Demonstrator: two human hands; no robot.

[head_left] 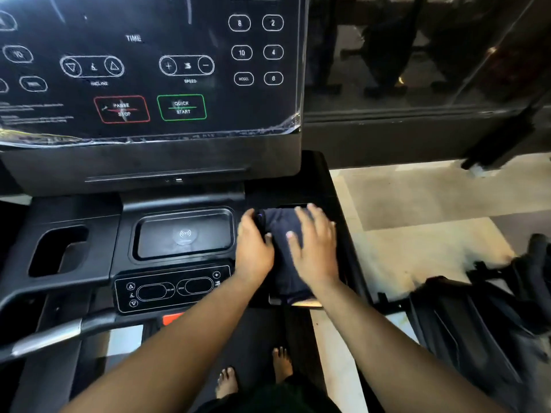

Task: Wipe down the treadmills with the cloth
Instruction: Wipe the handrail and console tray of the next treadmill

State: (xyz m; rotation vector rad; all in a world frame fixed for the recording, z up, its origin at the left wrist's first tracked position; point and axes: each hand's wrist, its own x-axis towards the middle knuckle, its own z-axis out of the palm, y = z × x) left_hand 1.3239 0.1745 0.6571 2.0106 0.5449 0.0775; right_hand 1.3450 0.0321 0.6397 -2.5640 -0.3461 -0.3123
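A dark navy cloth (281, 234) lies folded on the right side of the black treadmill's console deck (89, 210), over the right cup-holder area. My left hand (253, 248) holds the cloth's left edge, fingers curled round it. My right hand (314, 242) rests flat on top of the cloth with fingers spread. The cloth's near end hangs to the deck's front edge. Above is the treadmill's control panel (149, 70), covered in a wrinkled plastic film.
A phone tray (185, 234) and small button panel (170, 289) lie left of the cloth. A cup holder (56, 251) is at far left, a handlebar (59, 332) at lower left. My bare feet (253, 374) stand on the belt. Another machine (492, 308) stands at right.
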